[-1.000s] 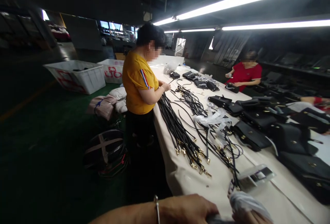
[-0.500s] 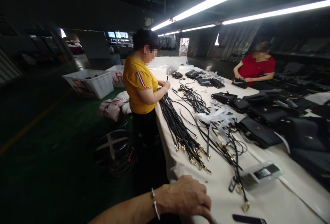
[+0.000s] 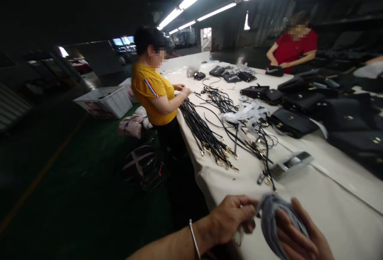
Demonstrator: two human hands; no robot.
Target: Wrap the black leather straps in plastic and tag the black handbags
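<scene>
One grey coil (image 3: 267,225), long axis far-left to near-right, held looped over right hand (image 3: 314,239); left hand (image 3: 229,218) pinching its leftward strand (image 3: 259,205).

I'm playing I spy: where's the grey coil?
In the head view, the grey coil is at bottom right, held in the right hand, with the left hand just left of it.

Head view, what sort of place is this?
Probably a workshop or factory floor for bags: many black bags and a heap of black straps with gold-coloured clips lie on a long table.
</scene>
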